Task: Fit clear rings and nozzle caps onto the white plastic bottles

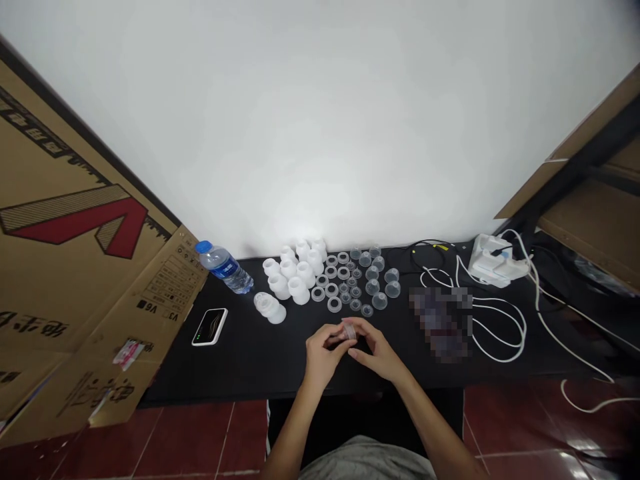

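Pale light pools on a white wall [295, 220], glare streaks red floor tiles [575, 460], and wide-angle distortion bends the frame's edges.

Left hand [320, 353], right hand [381, 352], close together

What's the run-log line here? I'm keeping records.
left hand: holding small clear plastic cup | right hand: holding same cup | beside: clear plastic rings

Small clear plastic part [349, 331] partly hidden by left-hand fingers [334, 339]; pixelated object [440, 325] at its 3 o'clock: unidentifiable.
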Action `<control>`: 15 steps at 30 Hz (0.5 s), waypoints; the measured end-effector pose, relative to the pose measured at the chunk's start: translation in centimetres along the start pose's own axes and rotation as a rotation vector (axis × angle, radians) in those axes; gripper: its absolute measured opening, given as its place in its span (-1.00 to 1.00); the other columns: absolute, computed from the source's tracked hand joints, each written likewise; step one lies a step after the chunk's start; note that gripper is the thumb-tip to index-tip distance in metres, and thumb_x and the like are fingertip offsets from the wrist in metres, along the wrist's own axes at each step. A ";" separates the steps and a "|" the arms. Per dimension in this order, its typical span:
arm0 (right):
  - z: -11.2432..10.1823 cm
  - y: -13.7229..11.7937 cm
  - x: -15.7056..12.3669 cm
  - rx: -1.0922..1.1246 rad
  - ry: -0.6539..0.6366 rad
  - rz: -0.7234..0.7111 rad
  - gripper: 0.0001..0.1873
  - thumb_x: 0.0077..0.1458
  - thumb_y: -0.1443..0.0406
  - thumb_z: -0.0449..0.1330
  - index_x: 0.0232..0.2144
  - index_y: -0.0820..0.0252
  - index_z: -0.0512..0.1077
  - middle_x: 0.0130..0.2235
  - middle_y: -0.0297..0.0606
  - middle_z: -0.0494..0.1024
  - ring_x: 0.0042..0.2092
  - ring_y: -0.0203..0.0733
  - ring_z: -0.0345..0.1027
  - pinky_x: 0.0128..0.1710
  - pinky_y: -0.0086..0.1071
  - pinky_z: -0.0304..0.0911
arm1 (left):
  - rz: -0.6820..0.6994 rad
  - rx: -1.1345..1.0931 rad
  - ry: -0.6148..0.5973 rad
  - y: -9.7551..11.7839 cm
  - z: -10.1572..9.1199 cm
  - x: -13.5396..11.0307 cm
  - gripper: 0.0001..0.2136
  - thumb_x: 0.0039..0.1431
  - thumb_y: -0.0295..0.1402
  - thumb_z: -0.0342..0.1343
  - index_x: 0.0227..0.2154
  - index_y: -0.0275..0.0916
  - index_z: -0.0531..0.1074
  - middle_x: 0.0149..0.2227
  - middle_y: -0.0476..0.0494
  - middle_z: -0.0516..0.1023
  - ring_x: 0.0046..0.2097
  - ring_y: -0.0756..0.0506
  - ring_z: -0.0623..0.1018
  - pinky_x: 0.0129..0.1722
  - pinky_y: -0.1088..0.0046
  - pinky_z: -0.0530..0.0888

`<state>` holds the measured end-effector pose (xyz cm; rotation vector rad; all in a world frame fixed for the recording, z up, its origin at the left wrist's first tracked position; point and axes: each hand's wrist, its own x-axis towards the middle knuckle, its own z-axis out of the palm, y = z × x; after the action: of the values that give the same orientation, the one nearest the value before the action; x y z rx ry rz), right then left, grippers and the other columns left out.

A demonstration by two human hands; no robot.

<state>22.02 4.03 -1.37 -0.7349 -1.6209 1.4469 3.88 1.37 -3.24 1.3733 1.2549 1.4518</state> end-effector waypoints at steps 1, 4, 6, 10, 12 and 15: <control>0.0 0.2 0.0 0.012 0.022 0.007 -0.47 0.30 0.10 0.42 0.25 0.01 0.50 0.05 -0.16 0.68 0.10 0.02 0.58 0.21 -0.11 0.40 | 0.027 0.029 -0.030 0.2 0.0 -0.3 -0.75 0.20 -0.23 0.46 -0.14 -0.20 0.64 -0.19 -0.15 0.71 -0.18 -0.17 0.76 -0.11 0.24 0.76; 0.1 0.7 0.0 0.070 0.119 0.048 -0.64 0.32 0.07 0.40 0.07 0.05 0.60 -0.09 -0.19 0.71 -0.07 -0.03 0.63 0.05 -0.16 0.49 | 0.129 0.176 -0.122 1.4 -0.6 -1.2 -0.74 0.32 -0.28 0.36 0.03 -0.14 0.62 -0.01 -0.23 0.70 0.01 -0.21 0.73 0.03 0.20 0.72; 0.1 0.9 0.1 0.104 0.206 0.066 -0.65 0.32 0.06 0.39 0.07 0.04 0.62 -0.11 -0.19 0.72 -0.11 -0.03 0.63 0.01 -0.17 0.51 | 0.185 0.303 -0.128 2.5 -1.6 -1.3 -0.61 0.37 -0.29 0.30 0.22 -0.10 0.54 0.20 -0.31 0.61 0.20 -0.26 0.64 0.07 0.18 0.69; 0.1 1.2 0.3 0.097 0.342 0.042 -0.66 0.34 0.06 0.36 0.07 0.03 0.63 -0.16 -0.20 0.68 -0.13 -0.06 0.59 -0.05 -0.22 0.50 | 0.253 0.511 0.125 5.0 -4.1 0.8 -0.55 0.51 -0.33 0.09 0.39 -0.09 0.35 0.29 -0.38 0.49 0.04 -0.18 0.68 -0.16 0.33 0.67; 0.1 1.4 0.3 0.082 0.334 0.019 -0.60 0.28 0.09 0.42 0.11 0.01 0.61 -0.13 -0.21 0.63 -0.14 -0.10 0.54 -0.05 -0.24 0.49 | 0.231 0.634 0.227 5.8 -4.9 2.9 -0.52 0.53 -0.31 0.07 0.44 -0.11 0.28 0.31 -0.40 0.48 -0.11 -0.13 0.69 -0.22 0.34 0.65; 0.3 2.1 0.5 0.040 0.352 0.007 -0.52 0.18 0.14 0.50 0.12 0.01 0.58 -0.12 -0.25 0.56 -0.20 -0.17 0.44 -0.08 -0.28 0.45 | 0.150 0.882 0.254 6.2 -5.2 6.1 -0.47 0.52 -0.23 0.10 0.46 -0.16 0.23 0.39 -0.46 0.39 -0.16 -0.18 0.70 -0.28 0.29 0.64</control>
<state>21.34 4.62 -3.29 -0.9154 -1.3171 1.2676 -1.48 5.03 4.55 1.8999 2.1515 1.2258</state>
